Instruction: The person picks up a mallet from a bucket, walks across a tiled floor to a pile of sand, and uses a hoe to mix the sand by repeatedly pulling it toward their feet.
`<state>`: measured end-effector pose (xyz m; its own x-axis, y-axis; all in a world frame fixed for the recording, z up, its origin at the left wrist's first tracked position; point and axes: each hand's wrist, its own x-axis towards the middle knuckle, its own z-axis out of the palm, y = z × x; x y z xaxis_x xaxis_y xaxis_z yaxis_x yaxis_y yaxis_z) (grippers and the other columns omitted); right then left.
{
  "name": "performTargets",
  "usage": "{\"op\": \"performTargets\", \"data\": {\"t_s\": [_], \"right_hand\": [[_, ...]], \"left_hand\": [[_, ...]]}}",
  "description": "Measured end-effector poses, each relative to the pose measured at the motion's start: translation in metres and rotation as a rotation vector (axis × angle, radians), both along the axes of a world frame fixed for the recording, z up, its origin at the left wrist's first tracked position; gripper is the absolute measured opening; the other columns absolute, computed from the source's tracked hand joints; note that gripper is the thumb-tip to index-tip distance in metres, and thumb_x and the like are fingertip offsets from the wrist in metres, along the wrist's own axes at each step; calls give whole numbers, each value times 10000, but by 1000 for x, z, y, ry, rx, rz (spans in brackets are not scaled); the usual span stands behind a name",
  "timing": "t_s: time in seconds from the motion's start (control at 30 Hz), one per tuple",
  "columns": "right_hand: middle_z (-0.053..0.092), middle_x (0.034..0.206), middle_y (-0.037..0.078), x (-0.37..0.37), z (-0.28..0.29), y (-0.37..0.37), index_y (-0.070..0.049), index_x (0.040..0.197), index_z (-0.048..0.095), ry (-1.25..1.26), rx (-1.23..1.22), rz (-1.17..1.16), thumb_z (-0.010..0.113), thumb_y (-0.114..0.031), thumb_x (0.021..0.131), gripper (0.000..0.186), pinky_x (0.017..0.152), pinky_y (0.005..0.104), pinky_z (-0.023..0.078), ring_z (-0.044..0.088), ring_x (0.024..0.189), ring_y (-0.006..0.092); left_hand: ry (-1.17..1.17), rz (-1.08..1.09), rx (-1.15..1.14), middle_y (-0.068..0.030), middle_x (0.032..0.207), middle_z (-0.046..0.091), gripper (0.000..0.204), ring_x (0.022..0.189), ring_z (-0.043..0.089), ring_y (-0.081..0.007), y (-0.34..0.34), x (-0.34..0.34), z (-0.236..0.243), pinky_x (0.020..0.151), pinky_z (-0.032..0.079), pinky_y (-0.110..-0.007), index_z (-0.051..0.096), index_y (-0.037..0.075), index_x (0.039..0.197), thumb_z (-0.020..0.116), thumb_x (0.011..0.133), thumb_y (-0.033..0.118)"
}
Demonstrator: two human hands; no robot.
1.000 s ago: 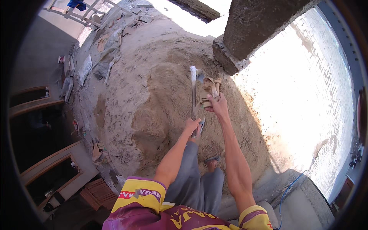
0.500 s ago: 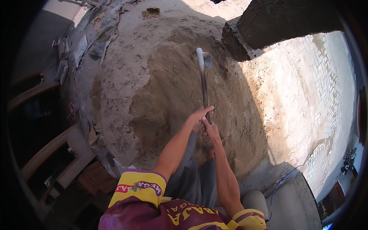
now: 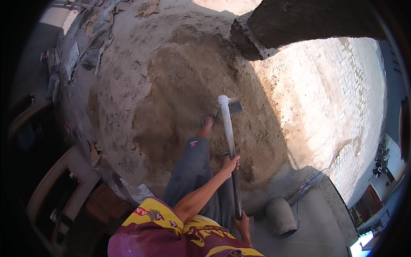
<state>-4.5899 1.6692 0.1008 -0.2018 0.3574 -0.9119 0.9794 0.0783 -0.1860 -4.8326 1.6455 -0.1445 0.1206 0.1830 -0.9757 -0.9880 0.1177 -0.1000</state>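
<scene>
A long-handled hoe (image 3: 228,128) points away from my body, its whitened head far from me and its metal blade (image 3: 235,106) turned to the right. My left hand (image 3: 231,165) is wrapped round the middle of the handle. Close to my waist, my right hand (image 3: 242,224) grips the handle's near end. Under the hoe lies loose brown soil (image 3: 192,77), and the blade appears to be near or on it. I cannot tell whether it touches. My left foot (image 3: 208,123) stands on the soil left of the hoe head.
A concrete block or pillar (image 3: 308,23) juts in at the upper right. Pale paving (image 3: 346,85) lies sunlit beyond the soil. At the lower right are a grey cylindrical container (image 3: 281,217) and a blue hose (image 3: 305,188). Crumpled sheeting (image 3: 92,53) lies upper left.
The hoe has been drawn back toward me. My right hand has slid or moved down to the handle's near end, apart from the left. My left leg has stepped forward.
</scene>
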Motion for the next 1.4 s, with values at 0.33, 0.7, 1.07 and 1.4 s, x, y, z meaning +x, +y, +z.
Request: {"op": "performTargets", "data": {"t_s": [0.33, 0.7, 1.07, 1.4], "right_hand": [[688, 894, 122, -331, -206, 25, 29, 1182, 656, 408, -189, -70, 754, -254, 925, 395, 800, 388, 523, 647, 832, 198], [704, 689, 206, -432, -340, 3, 126, 905, 673, 346, -180, 188, 710, -249, 813, 388, 611, 421, 559, 729, 625, 312], [704, 926, 270, -120, -117, 31, 63, 1090, 618, 106, -93, 121, 710, -264, 786, 456, 846, 488, 530, 700, 917, 438], [679, 838, 250, 156, 92, 17, 10, 1052, 666, -232, -2, 38, 738, -206, 811, 332, 753, 439, 525, 702, 804, 394]], "left_hand": [[1083, -4, -86, -25, 827, 580, 396, 786, 598, -117, 19, -316, 74, 724, 510, -312, 473, -4, 1283, 617, 1036, 270], [644, -383, -200, -119, 916, 722, 605, 776, 686, -245, -50, -268, -84, 737, 526, -415, 649, -61, 1053, 648, 965, 537], [235, 313, -98, -80, 834, 685, 203, 758, 705, -202, -32, -77, -99, 695, 618, -359, 661, 26, 941, 686, 955, 228], [-255, -73, -8, -50, 689, 582, 259, 628, 605, -178, 9, 228, 43, 594, 516, -348, 570, 91, 787, 724, 933, 239]]}}
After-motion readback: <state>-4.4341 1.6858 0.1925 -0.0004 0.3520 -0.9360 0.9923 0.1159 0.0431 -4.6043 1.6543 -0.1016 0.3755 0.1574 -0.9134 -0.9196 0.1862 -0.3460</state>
